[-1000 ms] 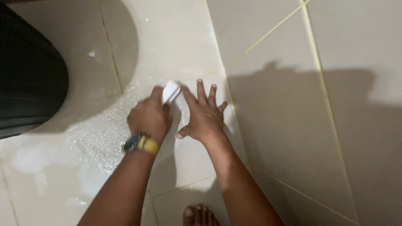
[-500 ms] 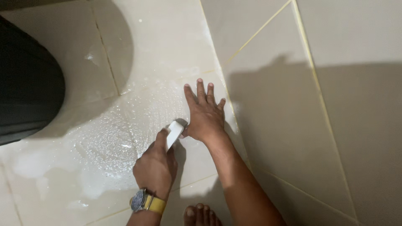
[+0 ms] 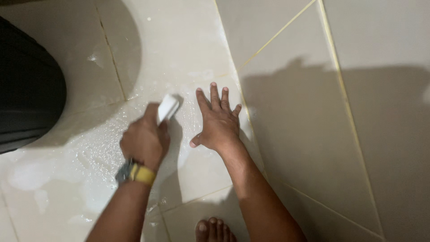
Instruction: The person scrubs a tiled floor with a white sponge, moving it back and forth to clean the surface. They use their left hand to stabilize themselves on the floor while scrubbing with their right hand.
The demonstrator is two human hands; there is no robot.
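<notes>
Just beside the flat, spread right hand (image 3: 218, 125), the left hand (image 3: 144, 141) grips a small white rectangular scrubbing block (image 3: 168, 108), now pushed forward again across the soapy, wet cream floor tile (image 3: 188, 49).

Wet soapy tiled floor (image 3: 291, 148); right hand (image 3: 218, 123) flat on it.

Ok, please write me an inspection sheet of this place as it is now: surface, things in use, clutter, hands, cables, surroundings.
Surface: pale floor tiles, wet and soapy on the left side, with yellowish grout lines.
Things in use: white scrubbing block, pressed to the wet tiles.
Clutter: nothing seen.
Hands: left hand gripping the block, with a wristwatch on a yellow strap; right hand flat on the floor, fingers spread.
Cables: nothing seen.
Surroundings: dark rounded object at the left edge; tiled wall on the right; bare toes at the bottom.
</notes>
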